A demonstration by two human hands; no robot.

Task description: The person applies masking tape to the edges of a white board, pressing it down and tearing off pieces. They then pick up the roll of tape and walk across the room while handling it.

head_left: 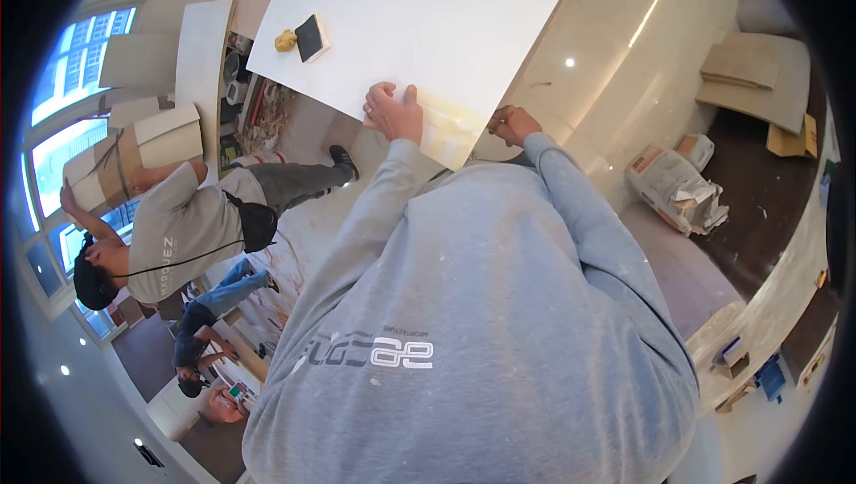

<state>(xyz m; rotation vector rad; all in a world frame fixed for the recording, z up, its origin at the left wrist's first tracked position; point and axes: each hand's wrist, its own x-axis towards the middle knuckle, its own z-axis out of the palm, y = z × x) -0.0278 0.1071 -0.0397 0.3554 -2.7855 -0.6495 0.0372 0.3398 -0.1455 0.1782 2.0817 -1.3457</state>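
Observation:
A large white board (401, 16) lies before me, its near corner close to my body. On its near edge rests my left hand (394, 114), fingers loosely bent and thumb apart, with nothing visible in it. A yellowish smear (450, 123) marks the board beside that hand. My right hand (514, 126) is at the board's right edge, its fingers pinched together; what they hold, if anything, I cannot make out. Farther off on the board lie a dark-faced block (311, 38) and a crumpled yellow lump (285, 40), side by side.
At left a person (192, 225) in a grey shirt handles a large cardboard box (134, 154). Another person (198, 332) bends over a work surface below. A torn paper sack (669, 183) and stacked board pieces (758, 83) lie on the right. Scraps litter the floor at left.

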